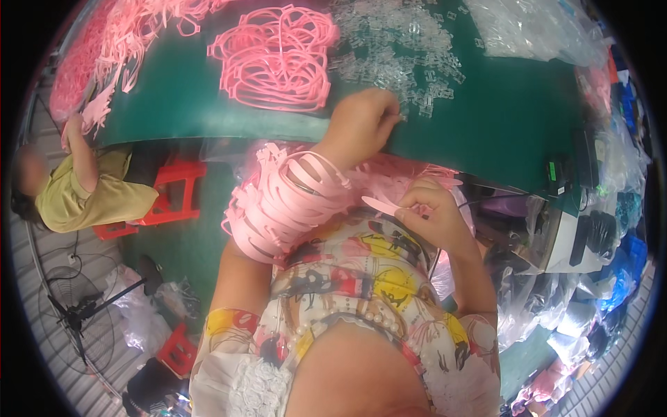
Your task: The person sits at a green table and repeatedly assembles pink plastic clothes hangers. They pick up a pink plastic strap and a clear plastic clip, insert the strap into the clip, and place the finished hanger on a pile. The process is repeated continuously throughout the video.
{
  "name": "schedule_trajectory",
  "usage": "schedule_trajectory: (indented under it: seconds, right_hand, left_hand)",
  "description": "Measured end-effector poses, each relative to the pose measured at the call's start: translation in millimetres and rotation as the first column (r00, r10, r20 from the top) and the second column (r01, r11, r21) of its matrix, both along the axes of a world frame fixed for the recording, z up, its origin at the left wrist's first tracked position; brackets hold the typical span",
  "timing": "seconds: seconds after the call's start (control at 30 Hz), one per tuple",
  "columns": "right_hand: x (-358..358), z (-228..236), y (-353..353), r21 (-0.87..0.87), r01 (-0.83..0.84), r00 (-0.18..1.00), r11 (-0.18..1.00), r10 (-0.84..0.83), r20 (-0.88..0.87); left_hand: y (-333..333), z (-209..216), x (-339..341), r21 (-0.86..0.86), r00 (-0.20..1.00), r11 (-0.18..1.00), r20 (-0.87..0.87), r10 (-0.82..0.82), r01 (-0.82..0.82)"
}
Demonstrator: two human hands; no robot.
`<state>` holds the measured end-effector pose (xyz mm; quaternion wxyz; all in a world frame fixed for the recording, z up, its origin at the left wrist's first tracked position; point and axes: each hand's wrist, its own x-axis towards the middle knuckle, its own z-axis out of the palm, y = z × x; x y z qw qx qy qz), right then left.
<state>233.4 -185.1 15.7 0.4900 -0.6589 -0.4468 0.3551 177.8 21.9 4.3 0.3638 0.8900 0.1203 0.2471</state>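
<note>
My left hand [365, 125] is closed in a pinch over the table's near edge, its fingertips beside a spread of small clear plastic buckles [392, 52]. What sits between those fingertips is too small to make out. Many pink strap loops [288, 201] ring my left forearm from wrist toward elbow. Lower and to the right, my right hand [434, 215] pinches a flat pink strap [380, 206], whose rounded end points left. More loose pink straps [389, 177] lie in a heap between my hands, below the table edge, partly hidden.
On the green table [167, 104] rests a stack of looped pink straps [274, 59]. A pink strap pile [132, 35] fills the far left, near a seated person [90, 187]. Clear plastic bags [538, 28] lie far right. Red stools [174, 194] and a fan [73, 316] stand left.
</note>
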Motion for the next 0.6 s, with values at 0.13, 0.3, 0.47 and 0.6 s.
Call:
schedule_trajectory:
  seconds: [0.13,0.3,0.47,0.6]
  right_hand:
    - [-0.2,-1.0,0.3,-0.002,-0.011,1.000,1.000,0.011,0.024]
    - [-0.2,4.4,1.4,-0.028,-0.023,1.000,0.999,0.023,-0.004]
    - [1.5,7.4,2.9,-0.015,-0.021,0.999,1.000,0.021,0.033]
    - [4.0,11.4,5.8,0.039,-0.047,0.993,0.998,0.043,0.109]
  left_hand:
    - [4.2,6.6,-1.1,-0.167,0.999,0.986,-0.037,-0.031,0.024]
    - [11.8,8.8,-4.6,-0.524,0.996,0.849,-0.021,-0.090,0.065]
    - [5.1,34.9,-26.5,-0.818,0.958,0.575,-0.135,-0.251,0.035]
    - [-19.4,24.8,-52.7,-0.919,0.920,0.368,-0.013,-0.391,0.144]
